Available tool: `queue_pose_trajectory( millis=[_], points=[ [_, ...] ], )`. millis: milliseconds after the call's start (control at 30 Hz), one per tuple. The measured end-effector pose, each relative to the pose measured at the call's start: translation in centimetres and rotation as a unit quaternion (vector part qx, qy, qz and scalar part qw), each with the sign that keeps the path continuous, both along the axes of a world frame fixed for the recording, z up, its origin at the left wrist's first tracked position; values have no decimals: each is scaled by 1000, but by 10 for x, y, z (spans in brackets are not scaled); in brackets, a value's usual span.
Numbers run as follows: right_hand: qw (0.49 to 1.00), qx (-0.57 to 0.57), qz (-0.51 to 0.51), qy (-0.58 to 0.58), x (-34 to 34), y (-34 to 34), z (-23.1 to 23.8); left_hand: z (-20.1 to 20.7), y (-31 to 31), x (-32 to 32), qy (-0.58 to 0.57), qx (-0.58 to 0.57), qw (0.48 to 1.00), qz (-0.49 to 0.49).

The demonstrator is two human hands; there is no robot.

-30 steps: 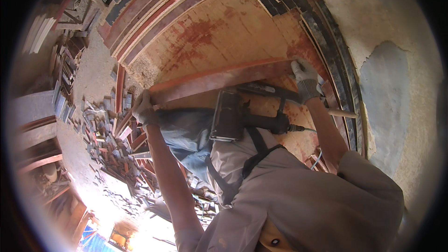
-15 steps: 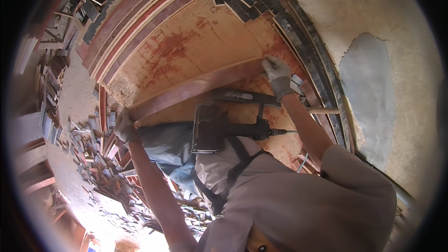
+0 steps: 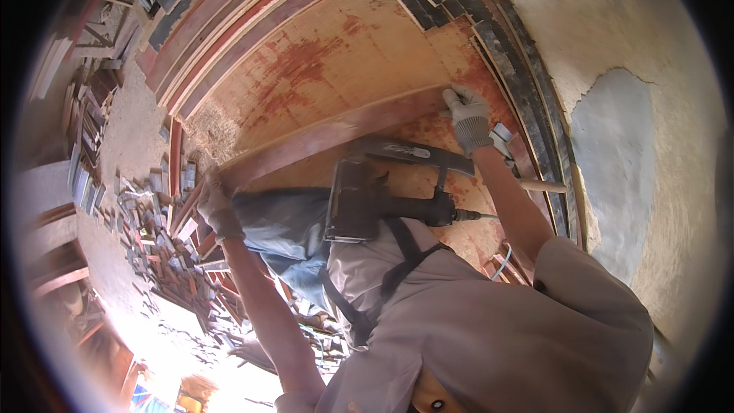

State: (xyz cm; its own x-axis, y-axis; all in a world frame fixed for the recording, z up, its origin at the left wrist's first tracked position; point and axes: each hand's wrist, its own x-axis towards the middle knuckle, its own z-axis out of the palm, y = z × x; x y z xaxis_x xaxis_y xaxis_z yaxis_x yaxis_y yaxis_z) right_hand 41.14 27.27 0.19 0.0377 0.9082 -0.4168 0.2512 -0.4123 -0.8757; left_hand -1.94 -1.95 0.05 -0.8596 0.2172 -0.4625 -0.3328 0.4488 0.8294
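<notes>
The step appears to be two-handed support of the reddish wooden strip (image 3: 336, 136), mid-frame. The gloved left hand (image 3: 217, 205) grips its left end, finger detail unclear; the gloved right hand (image 3: 468, 116) its right. Repositioning calls for coordinated hands, clear of the pneumatic nailer (image 3: 355, 203).

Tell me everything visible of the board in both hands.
The board is long, narrow and reddish-brown, with a paler far edge, and looks like wood. It slants across the stained panel, right end farther from the body. The gloved left hand holds one end, the right hand the other. Whether it touches the panel is unclear.
</notes>
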Motion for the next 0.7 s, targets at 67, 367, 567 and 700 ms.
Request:
queue_pose_trajectory(
  millis=[67, 367, 567, 700],
  points=[
    [1000, 6, 5, -4, -1, 1, 1, 3, -4, 3, 22, 37, 998, -49],
    [993, 46, 107, 22, -30, 0, -16, -2, -34, -13, 49, -8, 998, -35],
    [992, 48, 113, 25, -28, -3, -11, -11, -43, -13, 52, -21, 998, -36],
    [994, 8, 106, 32, -27, -3, -4, -6, -44, -4, 38, 13, 999, -3]
  ],
)
